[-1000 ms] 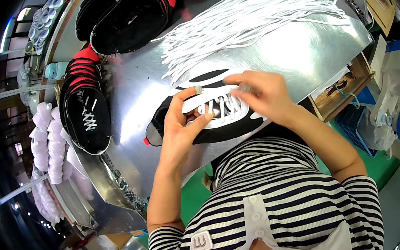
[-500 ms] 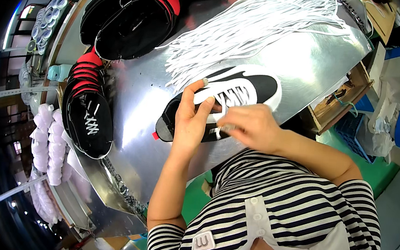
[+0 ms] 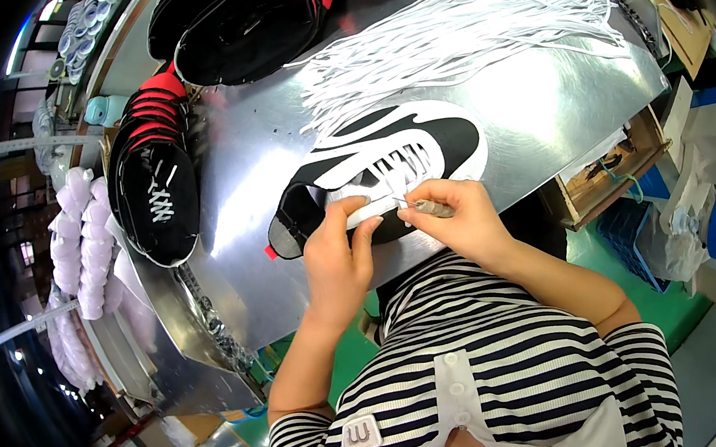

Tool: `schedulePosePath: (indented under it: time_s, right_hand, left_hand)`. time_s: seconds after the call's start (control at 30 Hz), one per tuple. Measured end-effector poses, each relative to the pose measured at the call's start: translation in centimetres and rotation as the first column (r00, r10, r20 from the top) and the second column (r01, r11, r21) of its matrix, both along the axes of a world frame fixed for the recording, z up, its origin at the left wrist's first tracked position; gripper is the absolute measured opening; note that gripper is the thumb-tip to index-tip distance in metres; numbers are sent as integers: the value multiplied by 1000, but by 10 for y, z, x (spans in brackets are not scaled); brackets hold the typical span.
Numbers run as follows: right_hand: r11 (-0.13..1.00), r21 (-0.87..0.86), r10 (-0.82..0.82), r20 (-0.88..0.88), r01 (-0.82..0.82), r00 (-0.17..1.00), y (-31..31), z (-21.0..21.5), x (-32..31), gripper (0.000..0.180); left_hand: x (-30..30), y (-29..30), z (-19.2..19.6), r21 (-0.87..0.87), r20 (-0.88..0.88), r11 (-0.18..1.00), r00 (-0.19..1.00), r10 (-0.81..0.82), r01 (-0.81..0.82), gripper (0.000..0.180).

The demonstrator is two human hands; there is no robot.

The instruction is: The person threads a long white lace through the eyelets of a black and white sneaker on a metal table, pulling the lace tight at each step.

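A black and white shoe upper (image 3: 392, 164) lies on the metal table, its toe to the upper right and its red heel tab to the lower left. White lace crosses its front eyelets. My left hand (image 3: 338, 261) pinches the near eyelet edge between thumb and index finger. In my right hand (image 3: 473, 225) is a hook tool (image 3: 431, 208) with a short, pale handle and a thin metal shaft. The shaft points left, onto the near eyelet row. Its tip is too small to make out.
A pile of white laces (image 3: 456, 33) covers the far part of the metal table (image 3: 242, 203). Stacked black and red uppers (image 3: 251, 33) sit at the far left. A nested row of uppers (image 3: 156, 194) lines the left edge. A wooden drawer (image 3: 612, 176) juts out at right.
My right hand has turned, and the hook tool now shows plainly against the eyelet row. My left hand has slid down to the near edge. The shoe upper has shifted slightly left.
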State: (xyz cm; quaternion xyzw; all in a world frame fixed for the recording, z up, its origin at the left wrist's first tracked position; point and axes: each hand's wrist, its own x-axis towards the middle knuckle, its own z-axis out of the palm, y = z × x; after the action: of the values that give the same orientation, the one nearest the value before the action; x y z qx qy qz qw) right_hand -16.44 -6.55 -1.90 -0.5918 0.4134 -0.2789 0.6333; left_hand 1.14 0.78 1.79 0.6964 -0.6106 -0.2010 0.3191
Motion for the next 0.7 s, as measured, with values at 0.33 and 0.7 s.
schedulePosePath:
  time_s: [0.33, 0.7]
  right_hand:
    - [998, -42, -33, 97, 38, 995, -10, 1, 22, 24]
    - [946, -268, 147, -151, -184, 977, -1, 9, -15, 20]
  left_hand:
    - [-3, -12, -3, -45, -53, 999, 998, 17, -20, 25]
    - [1, -11, -8, -142, 204, 984, 976, -77, 107, 25]
